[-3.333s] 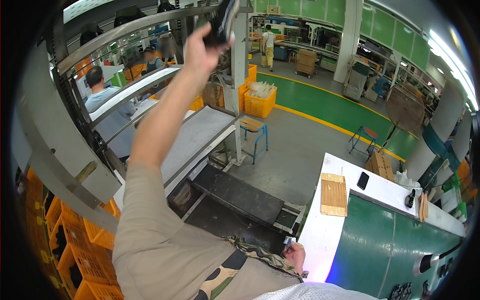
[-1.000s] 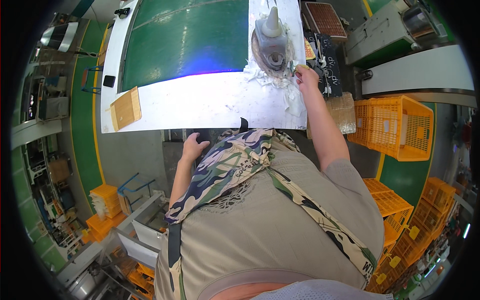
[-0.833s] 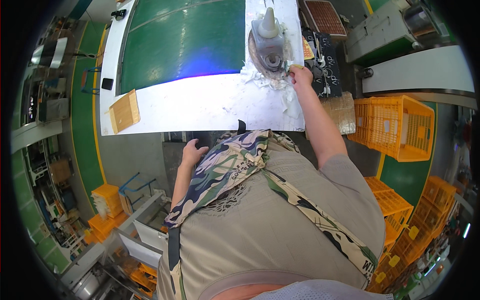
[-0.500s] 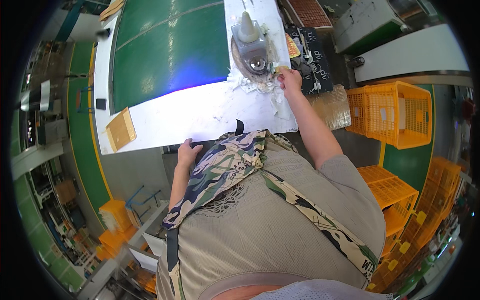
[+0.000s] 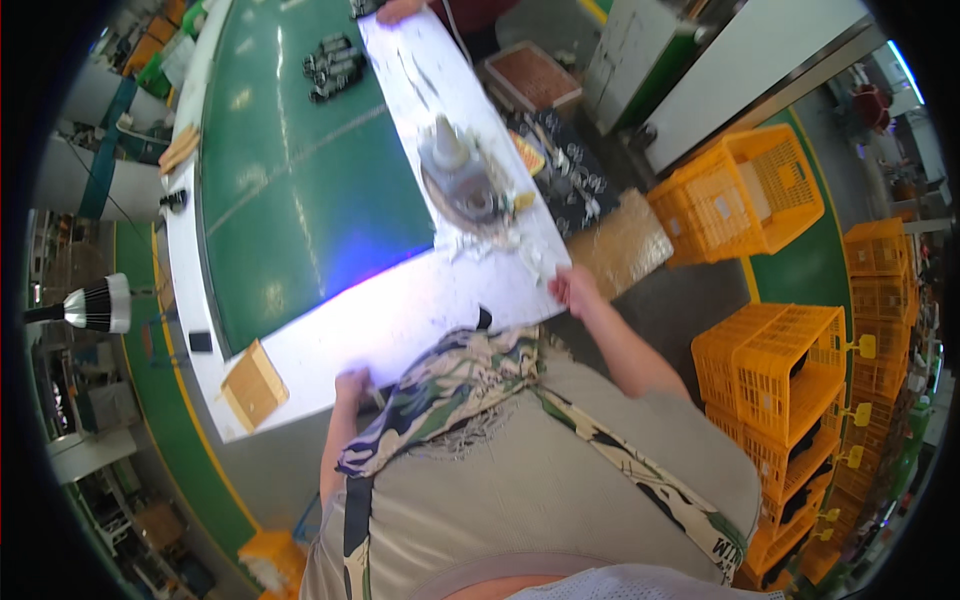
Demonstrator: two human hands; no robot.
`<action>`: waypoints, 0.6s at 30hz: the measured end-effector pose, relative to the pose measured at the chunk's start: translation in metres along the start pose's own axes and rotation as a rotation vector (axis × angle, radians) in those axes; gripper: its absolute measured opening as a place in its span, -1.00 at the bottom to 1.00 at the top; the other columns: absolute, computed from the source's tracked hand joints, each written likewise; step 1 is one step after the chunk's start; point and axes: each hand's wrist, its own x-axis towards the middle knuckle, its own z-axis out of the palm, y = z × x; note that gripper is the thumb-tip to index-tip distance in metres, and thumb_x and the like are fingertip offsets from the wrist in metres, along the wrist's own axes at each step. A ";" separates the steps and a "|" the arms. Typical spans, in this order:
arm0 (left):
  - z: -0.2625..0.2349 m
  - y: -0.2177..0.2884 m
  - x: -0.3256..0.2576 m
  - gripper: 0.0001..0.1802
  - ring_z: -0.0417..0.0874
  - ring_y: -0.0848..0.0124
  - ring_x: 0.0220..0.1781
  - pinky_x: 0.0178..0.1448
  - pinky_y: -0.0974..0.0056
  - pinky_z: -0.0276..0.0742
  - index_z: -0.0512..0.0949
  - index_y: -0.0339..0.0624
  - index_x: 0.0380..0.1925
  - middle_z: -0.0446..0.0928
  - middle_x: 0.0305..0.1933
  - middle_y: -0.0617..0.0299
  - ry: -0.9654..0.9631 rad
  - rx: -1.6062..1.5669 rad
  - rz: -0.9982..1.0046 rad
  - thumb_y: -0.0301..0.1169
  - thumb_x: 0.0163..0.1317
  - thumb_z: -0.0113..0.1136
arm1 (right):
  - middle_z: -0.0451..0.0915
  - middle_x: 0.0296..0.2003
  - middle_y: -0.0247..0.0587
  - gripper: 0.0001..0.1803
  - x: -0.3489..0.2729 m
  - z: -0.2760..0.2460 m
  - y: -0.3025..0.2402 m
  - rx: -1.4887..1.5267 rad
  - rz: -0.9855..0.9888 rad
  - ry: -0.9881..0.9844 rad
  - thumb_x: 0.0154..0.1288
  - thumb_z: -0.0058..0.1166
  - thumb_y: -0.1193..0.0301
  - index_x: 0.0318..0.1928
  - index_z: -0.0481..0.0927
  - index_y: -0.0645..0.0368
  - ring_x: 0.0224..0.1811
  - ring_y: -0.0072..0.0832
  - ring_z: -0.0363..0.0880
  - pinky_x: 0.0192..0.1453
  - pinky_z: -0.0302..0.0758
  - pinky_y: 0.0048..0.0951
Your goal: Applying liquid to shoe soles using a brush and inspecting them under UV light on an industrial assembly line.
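My left hand (image 5: 352, 386) rests at the front edge of the white table (image 5: 400, 310); blur hides how its fingers lie. By the table's right edge, my right hand (image 5: 572, 290) has its fingers curled in; whatever they may hold is hidden. Farther up the table stands a squat clear bottle (image 5: 452, 165) with a pale cone-shaped nozzle, on a stained round base. A small yellowish piece (image 5: 524, 201) lies beside the bottle. Crumpled white scraps (image 5: 490, 243) are scattered between the bottle and my right hand.
A green belt (image 5: 310, 190) bears several black parts (image 5: 333, 68). Another person's hand (image 5: 400, 10) touches the table's far end. A cardboard piece (image 5: 255, 385) lies at the near left corner. Orange crates (image 5: 740, 195) stand to the right, several stacked. A dark printed mat (image 5: 570, 170) holds tools.
My right hand has left the yellowish piece by the bottle and drawn back to the table's near right edge. The view has shifted, bringing black parts and another person's hand into sight.
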 end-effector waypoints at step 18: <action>-0.044 0.002 0.014 -0.63 0.71 0.13 -0.42 -0.39 0.07 0.66 0.57 -0.38 -0.26 0.67 -0.36 -0.02 -0.475 -0.313 -0.206 -0.20 0.29 0.17 | 0.58 -0.60 -0.31 -0.70 -0.005 0.008 0.003 0.058 0.094 0.178 0.36 0.09 0.11 -0.36 0.50 0.06 -0.65 -0.43 0.56 -0.55 0.60 -0.29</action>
